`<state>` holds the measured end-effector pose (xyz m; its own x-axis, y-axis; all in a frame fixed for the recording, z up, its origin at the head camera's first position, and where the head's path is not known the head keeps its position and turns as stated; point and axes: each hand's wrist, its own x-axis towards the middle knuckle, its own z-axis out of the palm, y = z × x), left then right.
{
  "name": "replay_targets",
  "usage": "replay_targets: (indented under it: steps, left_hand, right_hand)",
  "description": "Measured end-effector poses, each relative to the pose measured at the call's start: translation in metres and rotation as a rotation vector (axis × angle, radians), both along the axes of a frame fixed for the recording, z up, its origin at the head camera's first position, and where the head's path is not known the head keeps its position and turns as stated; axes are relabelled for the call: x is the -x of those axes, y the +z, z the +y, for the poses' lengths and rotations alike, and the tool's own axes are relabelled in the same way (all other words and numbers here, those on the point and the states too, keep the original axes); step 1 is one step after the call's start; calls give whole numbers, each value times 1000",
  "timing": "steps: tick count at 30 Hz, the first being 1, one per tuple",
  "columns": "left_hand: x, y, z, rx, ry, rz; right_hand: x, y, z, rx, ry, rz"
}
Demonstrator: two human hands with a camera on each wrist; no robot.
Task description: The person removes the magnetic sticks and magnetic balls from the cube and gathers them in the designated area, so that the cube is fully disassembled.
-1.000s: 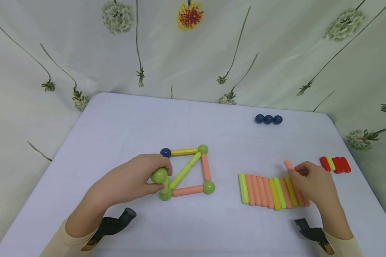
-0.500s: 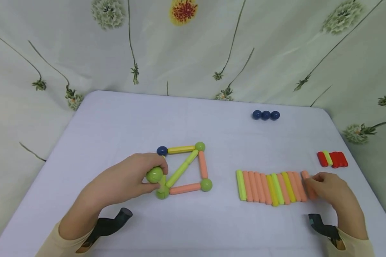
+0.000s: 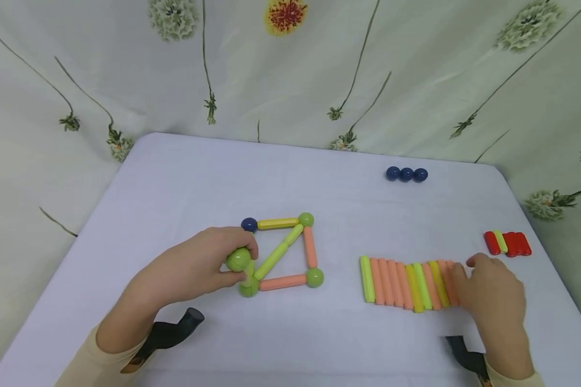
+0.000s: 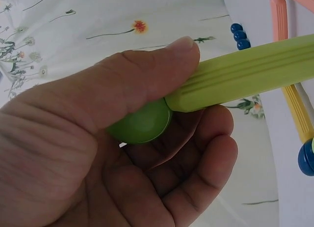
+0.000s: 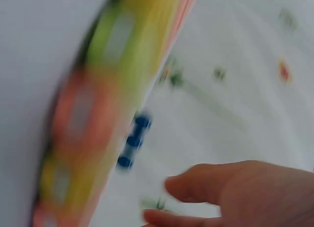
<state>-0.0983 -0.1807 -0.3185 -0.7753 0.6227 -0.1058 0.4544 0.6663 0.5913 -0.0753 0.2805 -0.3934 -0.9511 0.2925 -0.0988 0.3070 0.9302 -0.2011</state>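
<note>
My left hand [image 3: 198,263] pinches a green ball [image 4: 147,124] and the end of the ridged lime stick [image 4: 250,72] joined to it. That stick slants to the green corner ball [image 3: 249,287] of a flat frame. Yellow [image 3: 278,223] and coral sticks [image 3: 283,282], green balls [image 3: 314,277] and a navy ball [image 3: 249,224] make up the frame, with a lime diagonal [image 3: 277,253] across it. At the right end of a row of coral, yellow and lime sticks [image 3: 392,284], my right hand [image 3: 494,293] overlaps the last ones; its thumb and finger stand apart in the right wrist view.
Three navy balls [image 3: 406,174] touch in a line near the table's back edge. Short red pieces [image 3: 515,244] with a lime one [image 3: 501,242] lie at the right. A flowered cloth [image 3: 281,80] hangs behind the white table [image 3: 198,177].
My right hand carried a coral stick to the right end of the row, laid it down and released it. My left hand keeps its hold, with little movement.
</note>
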Motion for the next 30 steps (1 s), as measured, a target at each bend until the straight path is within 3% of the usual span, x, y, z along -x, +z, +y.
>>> replay_targets:
  steps: [3, 5, 7, 10, 15, 17, 20, 25, 30]
  left_hand:
    - [0, 1, -1, 6, 9, -5]
    - [1, 1, -2, 3, 6, -2]
    - [2, 1, -2, -1, 2, 5]
    - [2, 0, -3, -1, -4, 12]
    - [2, 0, -3, 3, -15, 20]
    - [2, -1, -2, 2, -21, 22]
    - [1, -1, -1, -7, -28, 22]
    - [0, -2, 0, -18, -30, 21]
    - [-2, -2, -1, -17, -26, 29]
  right_hand:
    - [-4, -4, -46, -13, 185, 297]
    - [-4, -4, -73, 37, 348, 413]
    - [-3, -3, -97, 95, 504, 441]
    - [0, 0, -130, 165, 696, 408]
    - [3, -3, -181, 244, 906, 271]
    - [5, -6, -197, 249, 953, 236]
    - [6, -12, -215, 152, 988, 222]
    - [6, -18, -236, -61, 986, 217]
    - [7, -18, -245, -108, 990, 225]
